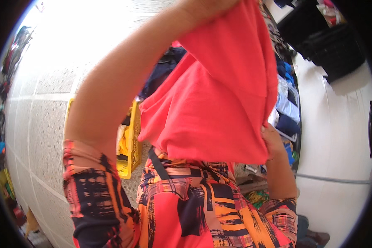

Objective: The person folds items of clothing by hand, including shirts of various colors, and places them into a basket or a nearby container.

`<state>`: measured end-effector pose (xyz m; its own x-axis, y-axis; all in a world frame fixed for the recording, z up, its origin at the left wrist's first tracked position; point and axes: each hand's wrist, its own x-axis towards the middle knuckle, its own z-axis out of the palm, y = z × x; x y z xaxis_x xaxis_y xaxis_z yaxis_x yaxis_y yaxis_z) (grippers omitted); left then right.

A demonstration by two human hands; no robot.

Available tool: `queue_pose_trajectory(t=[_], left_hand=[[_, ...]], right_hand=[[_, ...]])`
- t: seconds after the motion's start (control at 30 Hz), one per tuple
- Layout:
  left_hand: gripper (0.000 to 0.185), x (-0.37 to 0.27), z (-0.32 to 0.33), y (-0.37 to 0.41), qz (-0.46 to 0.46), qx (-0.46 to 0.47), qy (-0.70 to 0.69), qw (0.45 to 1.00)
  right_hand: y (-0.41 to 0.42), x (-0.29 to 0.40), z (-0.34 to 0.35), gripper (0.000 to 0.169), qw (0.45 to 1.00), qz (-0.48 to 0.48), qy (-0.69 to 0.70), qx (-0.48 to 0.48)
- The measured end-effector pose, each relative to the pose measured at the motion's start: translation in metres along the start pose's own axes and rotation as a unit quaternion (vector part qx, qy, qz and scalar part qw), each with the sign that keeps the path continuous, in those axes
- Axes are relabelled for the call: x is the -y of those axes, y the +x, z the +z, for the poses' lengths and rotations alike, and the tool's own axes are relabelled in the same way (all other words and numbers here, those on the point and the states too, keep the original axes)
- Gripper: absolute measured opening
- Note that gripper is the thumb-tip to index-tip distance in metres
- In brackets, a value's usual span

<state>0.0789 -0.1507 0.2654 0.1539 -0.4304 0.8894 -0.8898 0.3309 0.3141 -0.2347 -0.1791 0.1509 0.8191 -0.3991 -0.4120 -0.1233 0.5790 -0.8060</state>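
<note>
A coral-red fabric garment (210, 114) hangs in front of my body, its lower edge level with my waist. My left hand (215, 5) is at the top rim of the view against the upper part of the cloth, which hangs from there; its fingers are out of view. Lower down, my right hand (271, 139) pinches the garment's right edge, with the thumb on the near side. Folds run diagonally across the cloth, and it hides much of what lies behind it.
A yellow plastic basket (135, 145) with clothes stands behind my left forearm, near dark blue clothing (166, 69). At the right are folded clothes (286, 110) in a white basket (290, 137), black fabric (331, 49) by a white surface (331, 130), and a grey cable (331, 179).
</note>
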Motion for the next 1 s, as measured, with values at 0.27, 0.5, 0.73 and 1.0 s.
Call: queue_pose_trajectory(t=[0.27, 0.5, 0.73, 1.0], left_hand=[[0.027, 0.001, 0.184, -0.136, -0.182, 0.229, -0.02, 0.956], [0.015, -0.019, 0.191, -0.141, -0.154, 0.23, -0.02, 0.961], [0.037, -0.093, 0.123, -0.242, -0.01, 0.428, -0.081, 0.9], [0.056, -0.107, 0.11, -0.284, -0.166, 0.429, -0.065, 0.885]], right_hand=[[0.008, -0.12, -0.142, 0.04, 0.969, -0.026, 0.015, -0.243], [0.009, -0.127, -0.138, 0.042, 0.964, 0.043, 0.081, -0.249], [0.033, -0.158, -0.158, 0.048, 0.971, 0.029, 0.204, -0.124], [0.043, -0.155, -0.155, 0.039, 0.934, -0.006, 0.255, -0.249]])
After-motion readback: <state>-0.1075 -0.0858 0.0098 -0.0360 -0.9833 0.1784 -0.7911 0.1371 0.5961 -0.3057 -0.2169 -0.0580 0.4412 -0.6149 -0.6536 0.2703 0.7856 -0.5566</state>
